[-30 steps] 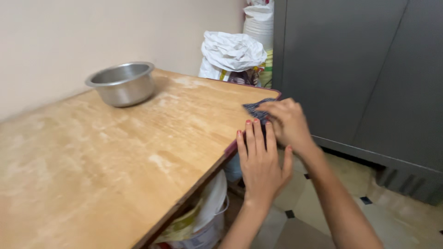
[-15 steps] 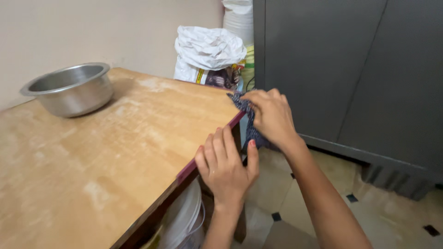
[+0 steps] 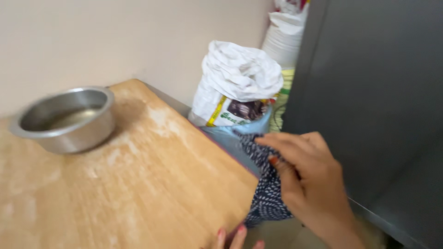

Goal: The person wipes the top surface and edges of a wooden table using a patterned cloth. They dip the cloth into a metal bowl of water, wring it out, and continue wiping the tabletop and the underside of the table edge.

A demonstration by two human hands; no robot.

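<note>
**Cloth held at the table's right corner**

The cloth, dark blue with small white dots, hangs down past the table's right edge, off the top and bunched against the side, where the right hand can press it along the rim.

Far left, a steel bowl stands near the back edge of the table, close to the wall and well apart from the hands; set there, it leaves most of the wooden top bare. Pale floury smears run from beside the bowl toward the right edge.

At the bottom edge of the view, only a few fingertips of the left hand show, just beside the table's near right edge. Whether they curl or lie flat cannot be told.

The right hand is closed loosely on the cloth, fingers bent over its upper fold.

Room is tight here: a white sack stands just behind the table's right edge, and a grey cabinet rises near the hand, leaving a narrow gap between table and cabinet.
</note>
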